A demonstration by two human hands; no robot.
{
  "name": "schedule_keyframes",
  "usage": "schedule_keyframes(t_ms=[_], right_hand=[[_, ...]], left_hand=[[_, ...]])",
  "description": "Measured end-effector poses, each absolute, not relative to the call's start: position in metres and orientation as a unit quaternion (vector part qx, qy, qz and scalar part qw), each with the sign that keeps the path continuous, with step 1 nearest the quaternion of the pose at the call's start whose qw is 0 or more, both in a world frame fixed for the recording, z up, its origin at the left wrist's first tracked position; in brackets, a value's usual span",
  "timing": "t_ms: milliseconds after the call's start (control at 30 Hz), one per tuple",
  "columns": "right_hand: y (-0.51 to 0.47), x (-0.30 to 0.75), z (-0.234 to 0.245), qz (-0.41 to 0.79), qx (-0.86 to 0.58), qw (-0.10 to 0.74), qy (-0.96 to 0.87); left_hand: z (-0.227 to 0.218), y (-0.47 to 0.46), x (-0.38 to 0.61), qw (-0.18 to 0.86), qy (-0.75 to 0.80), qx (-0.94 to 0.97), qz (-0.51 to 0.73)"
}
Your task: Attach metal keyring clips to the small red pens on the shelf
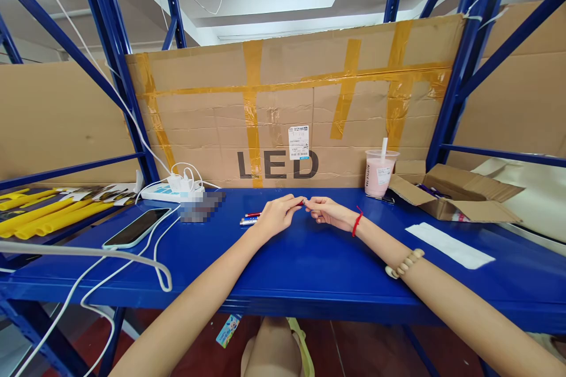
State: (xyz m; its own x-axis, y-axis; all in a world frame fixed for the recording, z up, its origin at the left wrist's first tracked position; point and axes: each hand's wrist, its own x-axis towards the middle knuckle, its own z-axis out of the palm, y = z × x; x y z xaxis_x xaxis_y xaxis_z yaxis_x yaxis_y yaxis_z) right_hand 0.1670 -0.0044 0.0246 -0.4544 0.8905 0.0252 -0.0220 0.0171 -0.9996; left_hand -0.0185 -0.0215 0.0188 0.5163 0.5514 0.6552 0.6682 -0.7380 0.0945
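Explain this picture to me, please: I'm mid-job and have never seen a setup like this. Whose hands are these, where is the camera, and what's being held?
There is no machine here: a person works with two bare hands. The one picture comes from a camera on their head, looking forward and down.

The left hand pinches a small red item. The right hand has its fingertips at the item's end; whether they grip it is too small to tell.

On the blue table, a phone and power strip lie to the left, two slim sticks by the left hand, and a cup, open box and white sheet to the right. Cardboard stands behind.
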Motion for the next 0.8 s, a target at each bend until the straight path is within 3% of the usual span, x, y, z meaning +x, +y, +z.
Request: schedule_keyframes(t_ms=[567,800], right_hand=[[0.0013,0.1607,0.0213,0.597,-0.384,0.423,-0.563],[0.0051,0.1616,0.0234,0.546,-0.398,0.508,-0.534]], left_hand=[[0.0155,-0.0157,-0.0115,0.039,-0.381,-0.843,-0.377],[0.0153,-0.0143,-0.0126,0.058,-0.419,-0.83,-0.362]])
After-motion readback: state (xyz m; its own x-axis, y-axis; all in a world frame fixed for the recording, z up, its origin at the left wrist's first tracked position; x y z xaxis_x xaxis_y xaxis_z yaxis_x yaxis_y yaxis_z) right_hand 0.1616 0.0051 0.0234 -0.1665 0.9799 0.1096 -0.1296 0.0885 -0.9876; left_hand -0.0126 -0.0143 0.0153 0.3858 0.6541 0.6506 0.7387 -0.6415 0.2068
